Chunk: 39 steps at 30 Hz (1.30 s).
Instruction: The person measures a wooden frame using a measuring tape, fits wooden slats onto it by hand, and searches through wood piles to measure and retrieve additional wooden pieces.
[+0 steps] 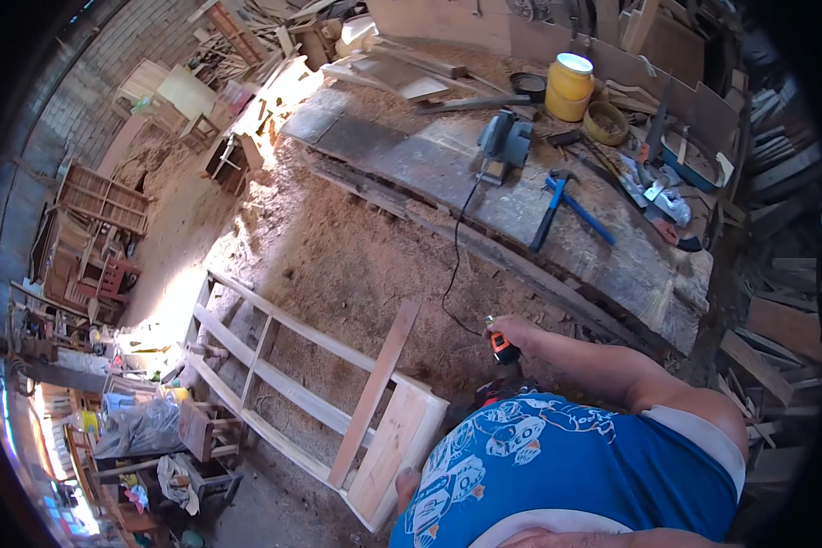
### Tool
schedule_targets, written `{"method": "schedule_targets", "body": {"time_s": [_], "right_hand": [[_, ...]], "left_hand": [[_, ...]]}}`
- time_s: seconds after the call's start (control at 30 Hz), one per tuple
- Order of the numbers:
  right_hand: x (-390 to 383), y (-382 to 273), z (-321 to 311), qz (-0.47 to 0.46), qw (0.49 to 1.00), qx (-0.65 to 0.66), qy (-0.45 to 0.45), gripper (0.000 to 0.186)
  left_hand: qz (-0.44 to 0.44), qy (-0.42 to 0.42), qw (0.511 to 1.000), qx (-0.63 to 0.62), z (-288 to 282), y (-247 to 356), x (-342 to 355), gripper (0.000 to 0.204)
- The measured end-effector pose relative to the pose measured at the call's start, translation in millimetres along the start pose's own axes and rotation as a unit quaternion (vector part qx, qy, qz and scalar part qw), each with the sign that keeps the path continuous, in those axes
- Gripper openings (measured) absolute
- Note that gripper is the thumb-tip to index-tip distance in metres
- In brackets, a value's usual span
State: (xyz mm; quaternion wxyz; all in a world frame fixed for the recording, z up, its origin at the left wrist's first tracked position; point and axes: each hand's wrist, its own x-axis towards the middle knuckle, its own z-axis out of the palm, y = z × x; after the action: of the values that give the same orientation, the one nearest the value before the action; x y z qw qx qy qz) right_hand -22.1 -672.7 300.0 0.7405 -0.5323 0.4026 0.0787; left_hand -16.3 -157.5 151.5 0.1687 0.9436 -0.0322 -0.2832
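My right hand (513, 331) reaches out over the sawdust floor, its fingers closed round an orange-and-black tape measure (500, 344). A slatted wooden frame (283, 387) lies low in front of me, with long rails and short crosspieces. Across its near end rests a loose board (374, 393), beside a wider pale plank (395, 447) at the end. My left hand (406, 487) shows only in small part at the frame's near edge, beside my blue shirt; most of its fingers are hidden.
A low workbench (411, 169) holds a corded power tool (504, 144), a blue-handled hammer (550, 212), a yellow tub (570, 89) and a handsaw (653, 137). A black cord (455, 260) hangs to the floor. Wood scraps (772, 365) pile up on the right; furniture parts (105, 201) stand left.
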Motion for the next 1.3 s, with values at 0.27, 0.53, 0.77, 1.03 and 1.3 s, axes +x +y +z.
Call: {"method": "schedule_targets", "body": {"time_s": [0.27, 0.53, 0.77, 1.03, 1.3], "right_hand": [[-24.6, -0.1, -24.3, 0.018, 0.986, 0.139, 0.088, 0.017], [-39.9, 34.4, 17.0, 0.035, 0.977, 0.025, 0.209, 0.03], [-51.6, 1.8, -35.0, -0.038, 0.931, -0.102, 0.348, 0.045], [-51.3, -53.9, -164.8, -0.145, 0.799, -0.412, 0.413, 0.028], [-38.7, -98.7, -317.3, -0.088, 0.684, -0.616, 0.38, 0.023]], "left_hand": [[0.092, -0.208, 0.971, 0.071, -53.2, 38.7, 53.5, 0.041], [0.023, -0.195, 0.975, 0.101, -87.0, -7.2, 68.7, 0.039], [-0.016, -0.183, 0.973, 0.138, -100.2, -5.7, 96.3, 0.037], [0.017, -0.158, 0.979, 0.131, -89.0, 134.0, 117.6, 0.035], [0.177, -0.177, 0.968, -0.014, -69.7, 364.3, 124.5, 0.028]]}}
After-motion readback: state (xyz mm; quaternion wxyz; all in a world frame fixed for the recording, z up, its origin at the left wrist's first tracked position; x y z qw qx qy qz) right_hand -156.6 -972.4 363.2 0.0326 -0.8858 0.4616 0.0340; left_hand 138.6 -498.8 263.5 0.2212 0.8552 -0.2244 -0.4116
